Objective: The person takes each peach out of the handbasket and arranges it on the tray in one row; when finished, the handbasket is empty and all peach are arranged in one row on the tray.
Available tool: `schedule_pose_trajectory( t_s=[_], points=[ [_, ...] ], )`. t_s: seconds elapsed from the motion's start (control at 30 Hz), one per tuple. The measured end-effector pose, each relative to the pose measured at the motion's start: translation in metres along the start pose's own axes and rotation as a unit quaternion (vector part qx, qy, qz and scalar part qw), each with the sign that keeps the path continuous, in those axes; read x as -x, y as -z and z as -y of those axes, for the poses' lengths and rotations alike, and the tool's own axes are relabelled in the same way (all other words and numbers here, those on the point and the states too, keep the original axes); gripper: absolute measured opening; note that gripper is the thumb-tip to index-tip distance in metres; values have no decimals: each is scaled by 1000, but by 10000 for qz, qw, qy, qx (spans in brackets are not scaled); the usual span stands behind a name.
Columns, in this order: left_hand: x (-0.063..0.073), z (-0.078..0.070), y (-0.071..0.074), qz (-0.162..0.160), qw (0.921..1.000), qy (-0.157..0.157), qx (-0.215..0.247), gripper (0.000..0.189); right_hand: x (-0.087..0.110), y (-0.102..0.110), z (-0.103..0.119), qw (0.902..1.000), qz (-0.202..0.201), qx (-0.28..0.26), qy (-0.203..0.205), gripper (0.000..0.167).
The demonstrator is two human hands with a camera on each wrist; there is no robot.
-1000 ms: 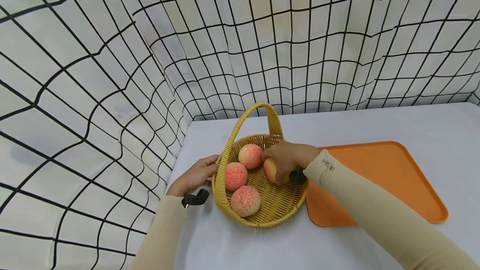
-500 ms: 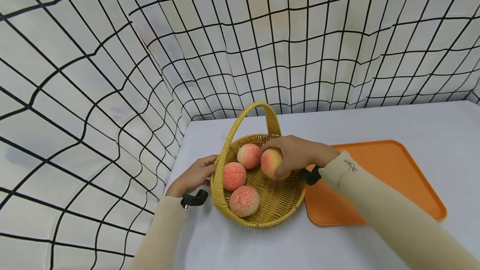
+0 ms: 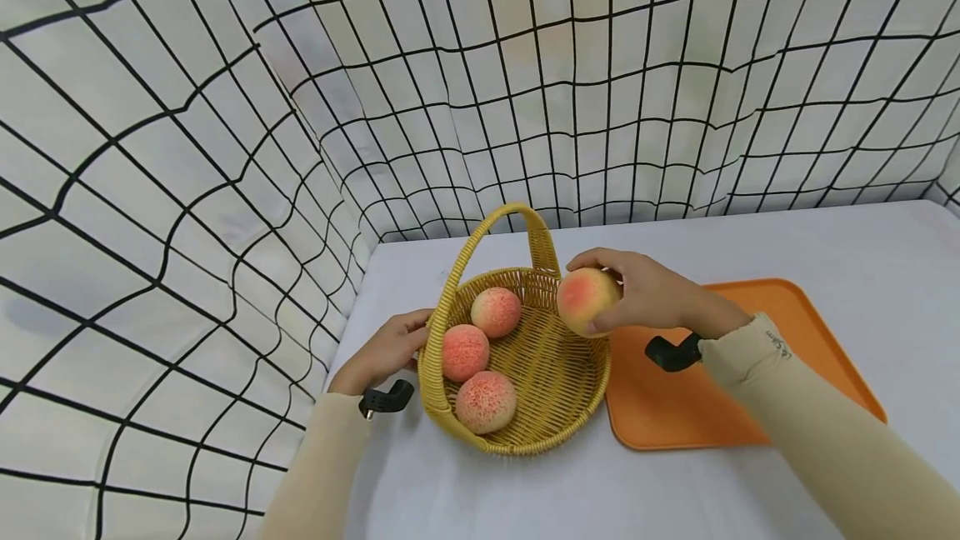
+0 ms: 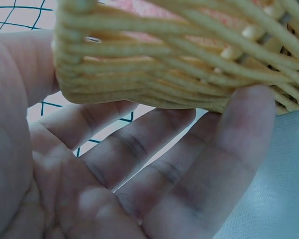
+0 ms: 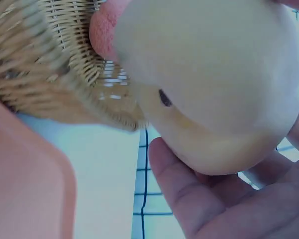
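Note:
A yellow woven basket (image 3: 551, 390) with an arched handle stands on the table, and several speckled pink peaches, one a paler peach (image 3: 496, 312), lie along its left side. My left hand (image 3: 384, 352) holds the basket's left side; in the left wrist view its fingers (image 4: 249, 124) lie against and under the wicker wall. Over the basket's right rim, my right hand (image 3: 648, 294) grips a yellow-and-red peach (image 3: 585, 300), thumb and fingers around it. In the right wrist view this peach (image 5: 214, 74) shows a pale underside with a small dark mark.
An orange tray (image 3: 675, 407) lies flat on the white table (image 3: 555, 498), just right of the basket and partly under the right forearm. Black netting over white sheeting (image 3: 525, 107) rises behind the table and along its left side.
My right hand has lifted the yellow-and-red peach from inside the basket and carried it rightward to above the right rim. My left hand stays at the basket's left side.

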State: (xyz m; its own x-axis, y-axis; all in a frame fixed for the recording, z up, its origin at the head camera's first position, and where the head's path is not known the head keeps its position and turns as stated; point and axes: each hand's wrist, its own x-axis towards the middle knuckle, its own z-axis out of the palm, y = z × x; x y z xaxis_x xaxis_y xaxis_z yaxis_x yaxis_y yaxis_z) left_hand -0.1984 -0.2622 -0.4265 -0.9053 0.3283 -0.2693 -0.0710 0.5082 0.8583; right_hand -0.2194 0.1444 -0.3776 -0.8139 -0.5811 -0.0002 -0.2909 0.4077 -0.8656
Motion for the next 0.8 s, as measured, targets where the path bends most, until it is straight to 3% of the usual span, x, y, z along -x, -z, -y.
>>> schedule_pose_trajectory(
  t_s=[0.27, 0.6, 0.8],
  points=[
    [0, 0, 2, -8, 10000, 28, -51, 44, 20, 10, -17, 9975, -401, -574, 77, 69],
    [-1, 3, 5, -12, 10000, 29, -21, 40, 36, 7, -49, 9942, -432, -919, -344, 72],
    [0, 5, 7, -67, 10000, 37, 26, 36, 40, -3, -64, 9922, -374, -1091, -484, 66]
  ],
)
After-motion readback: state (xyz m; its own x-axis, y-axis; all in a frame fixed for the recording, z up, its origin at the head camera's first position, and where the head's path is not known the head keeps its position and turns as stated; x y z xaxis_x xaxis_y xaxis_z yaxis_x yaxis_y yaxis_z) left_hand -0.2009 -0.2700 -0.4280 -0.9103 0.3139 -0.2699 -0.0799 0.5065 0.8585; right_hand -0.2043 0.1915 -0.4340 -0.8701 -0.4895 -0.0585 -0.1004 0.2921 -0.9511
